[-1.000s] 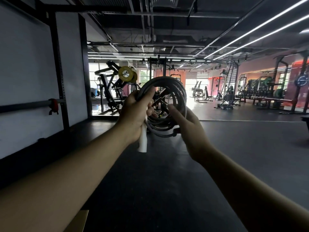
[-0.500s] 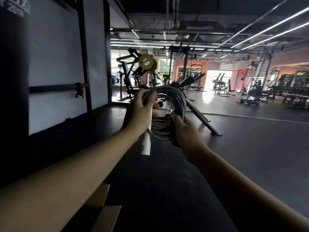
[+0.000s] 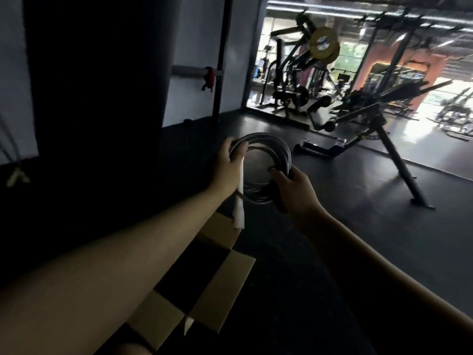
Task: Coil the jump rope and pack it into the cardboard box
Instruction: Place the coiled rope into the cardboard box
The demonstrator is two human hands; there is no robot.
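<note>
The grey jump rope (image 3: 280,152) is wound into a round coil held out in front of me at mid-frame. My left hand (image 3: 227,166) grips the coil's left side, and a white handle (image 3: 239,201) hangs down below that hand. My right hand (image 3: 294,189) grips the coil's lower right side. The open cardboard box (image 3: 222,285) sits on the dark floor below my left forearm, its flaps spread outward. My forearm hides part of the box.
A large black column (image 3: 97,98) stands close on the left. A slanted black gym machine (image 3: 371,129) with floor legs is ahead on the right, with more machines and a yellow weight plate (image 3: 323,44) behind it. Dark rubber floor spreads to the right.
My view has swung down and left, so the box now shows more fully. Both hands have lowered the coil toward the floor while keeping their grip.
</note>
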